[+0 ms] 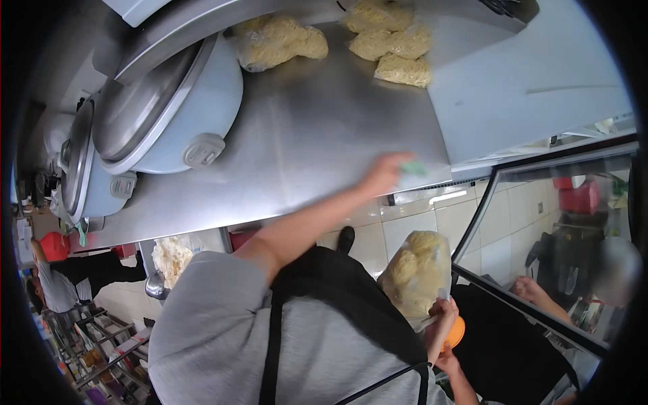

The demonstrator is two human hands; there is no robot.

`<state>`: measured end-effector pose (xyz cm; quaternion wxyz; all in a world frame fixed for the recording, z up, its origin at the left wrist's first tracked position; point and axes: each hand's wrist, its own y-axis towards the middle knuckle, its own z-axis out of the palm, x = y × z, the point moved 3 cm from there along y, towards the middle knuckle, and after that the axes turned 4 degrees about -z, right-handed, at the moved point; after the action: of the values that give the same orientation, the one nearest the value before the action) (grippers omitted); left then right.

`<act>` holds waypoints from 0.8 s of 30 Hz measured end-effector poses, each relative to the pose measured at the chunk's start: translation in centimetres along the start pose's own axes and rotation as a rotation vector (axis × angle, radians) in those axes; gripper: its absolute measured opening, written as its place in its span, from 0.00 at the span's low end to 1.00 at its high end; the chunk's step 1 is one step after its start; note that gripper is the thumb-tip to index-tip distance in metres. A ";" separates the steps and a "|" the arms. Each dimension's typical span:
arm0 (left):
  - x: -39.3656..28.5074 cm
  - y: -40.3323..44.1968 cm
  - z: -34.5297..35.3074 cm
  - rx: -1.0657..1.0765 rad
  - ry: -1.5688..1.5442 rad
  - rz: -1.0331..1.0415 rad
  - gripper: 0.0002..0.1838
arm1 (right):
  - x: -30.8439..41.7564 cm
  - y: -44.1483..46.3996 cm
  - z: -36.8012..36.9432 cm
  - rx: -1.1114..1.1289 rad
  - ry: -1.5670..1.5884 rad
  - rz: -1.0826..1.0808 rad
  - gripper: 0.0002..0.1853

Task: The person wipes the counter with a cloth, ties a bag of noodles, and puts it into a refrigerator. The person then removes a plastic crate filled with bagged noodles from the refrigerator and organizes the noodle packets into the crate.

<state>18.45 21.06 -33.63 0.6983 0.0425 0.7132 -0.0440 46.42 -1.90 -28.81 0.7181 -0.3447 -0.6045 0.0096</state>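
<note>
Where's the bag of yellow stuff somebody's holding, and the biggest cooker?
Bag of yellow stuff (412,273), head view: middle of its plastic front.
Biggest cooker (217,108), head view: its pale blue side.

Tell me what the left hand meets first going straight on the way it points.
Likely the pale panel past the steel counter; the left hand, with a blurred green item, points there. Depth unclear.

Left side of the tabletop (324,128), a rice cooker (192,125); further left, a second cooker (102,187)! Along the back, noodle bags (391,44); off to the right, a glass door (516,233).
</note>
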 end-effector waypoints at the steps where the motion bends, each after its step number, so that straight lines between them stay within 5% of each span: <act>1: -1.2 0.1 -4.5 -0.230 0.336 0.166 0.22 | -0.1 0.0 0.1 0.021 0.003 -0.021 0.05; 2: 0.6 0.5 -9.5 -0.319 0.059 -0.002 0.28 | 0.0 -0.2 0.3 0.012 -0.025 -0.011 0.05; 4: 1.9 0.7 -18.7 -0.342 0.952 -0.097 0.23 | -0.3 -0.3 0.2 0.000 -0.013 0.016 0.05; 5: 1.4 0.9 -21.0 -0.297 1.214 -0.506 0.26 | -0.4 -0.6 0.1 0.001 -0.026 0.009 0.05; 8: 4.8 5.2 -22.3 -0.553 1.389 -0.312 0.27 | -0.8 -1.4 0.2 -0.013 -0.030 0.008 0.05; 10: 6.3 10.0 -16.7 -0.510 1.496 -0.182 0.27 | -0.9 -1.7 0.5 -0.029 -0.057 0.035 0.04; 11: 2.5 10.5 -11.5 -0.302 1.342 -0.256 0.25 | -0.9 -1.7 0.8 -0.024 -0.049 0.032 0.05; 15: 1.6 8.3 5.3 0.128 1.016 0.173 0.22 | -0.4 -1.7 2.5 0.015 -0.089 0.020 0.06; 17: 3.4 5.1 9.4 0.179 1.008 0.581 0.24 | -0.4 -1.9 3.3 0.038 -0.113 0.019 0.06; 20: 3.1 5.0 5.5 0.201 1.145 0.448 0.25 | 0.0 -1.4 4.2 0.075 -0.134 0.000 0.07; 21: 2.2 5.5 2.8 0.186 1.190 0.237 0.25 | 0.3 -1.0 4.2 0.110 -0.130 0.010 0.07; 24: 1.9 5.5 -6.8 -0.144 1.277 -0.023 0.25 | 2.4 -1.7 5.7 0.139 -0.139 -0.048 0.06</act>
<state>12.37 27.39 -35.41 0.1367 0.0059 0.9901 0.0304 41.41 0.59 -25.74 0.6966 -0.2780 -0.6588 0.0582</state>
